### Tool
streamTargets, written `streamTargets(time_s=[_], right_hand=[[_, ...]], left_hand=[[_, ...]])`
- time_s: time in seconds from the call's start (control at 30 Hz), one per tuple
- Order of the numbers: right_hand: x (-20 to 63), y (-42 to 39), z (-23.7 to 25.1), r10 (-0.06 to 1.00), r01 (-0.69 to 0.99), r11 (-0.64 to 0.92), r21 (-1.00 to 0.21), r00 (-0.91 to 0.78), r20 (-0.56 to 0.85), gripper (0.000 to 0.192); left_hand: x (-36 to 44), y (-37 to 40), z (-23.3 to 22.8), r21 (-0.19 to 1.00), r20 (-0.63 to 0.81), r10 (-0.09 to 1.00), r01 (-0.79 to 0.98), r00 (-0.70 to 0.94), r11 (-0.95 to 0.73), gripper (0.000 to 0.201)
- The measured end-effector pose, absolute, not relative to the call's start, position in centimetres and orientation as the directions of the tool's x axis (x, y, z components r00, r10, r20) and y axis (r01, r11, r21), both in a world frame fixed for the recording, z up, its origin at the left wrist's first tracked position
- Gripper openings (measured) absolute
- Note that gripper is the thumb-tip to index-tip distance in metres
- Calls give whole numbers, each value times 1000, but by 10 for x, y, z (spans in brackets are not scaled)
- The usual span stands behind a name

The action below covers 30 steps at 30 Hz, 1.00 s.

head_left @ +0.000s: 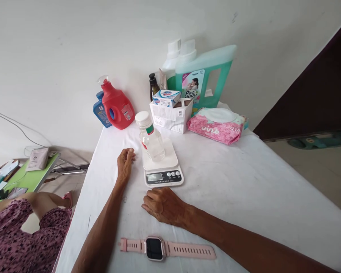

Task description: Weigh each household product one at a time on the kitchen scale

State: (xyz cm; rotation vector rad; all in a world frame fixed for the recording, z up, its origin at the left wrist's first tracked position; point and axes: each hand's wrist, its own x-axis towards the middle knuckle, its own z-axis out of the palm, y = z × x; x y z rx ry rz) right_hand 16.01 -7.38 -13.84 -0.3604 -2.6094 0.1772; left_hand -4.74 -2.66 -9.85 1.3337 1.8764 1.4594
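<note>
And there's my bottle [156, 146], standing on the plate of the white scale [171, 159], already set down and let go! Neither hand is on it. What's left? I'd judge only the reading is open: the display [155, 177] looks blank from here, and I can't make out a figure.

The bottle rests on its base, cap [142, 118] uppermost, long axis running up from the plate. In my view it slants up and to the left; whether it truly tilts, I can't tell. The scale's long axis runs away from me, buttons [173, 174] at my end.

Over to the hands: my left hand [125, 163] lies on the cloth [221, 182] just left of the scale, fingers curled loosely together, nothing visible in them. My right hand [165, 206] sits palm down just in front, fingers folded in, nothing showing; contact with the scale, I can't tell. Nearer me, a pink watch [154, 248] lies stretched sideways.
</note>
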Motion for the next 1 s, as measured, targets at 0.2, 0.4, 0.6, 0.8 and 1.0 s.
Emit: streamTargets(time_s=[0.2,0.4,0.6,0.8,1.0], right_hand=[[160,-74,-148,289,212,956,-203,-806,517,24],[159,-74,-153,273,173,960,-220,-754,597,24],[161,-75,-156,269,145,959,-244,-735,622,23],[163,-75,-152,271,129,957,-261,-725,633,25],[156,-72,-159,244,149,970,-194,-652,718,34]], left_hand=[[-7,-37,-69,822,447,843,508,-298,-257,67],[23,-23,-59,810,379,887,559,-265,-179,49],[14,-23,-58,858,373,860,481,-349,-178,42],[-67,-15,-45,869,417,708,478,-570,-127,42],[-169,38,-52,821,369,523,534,-768,204,38]])
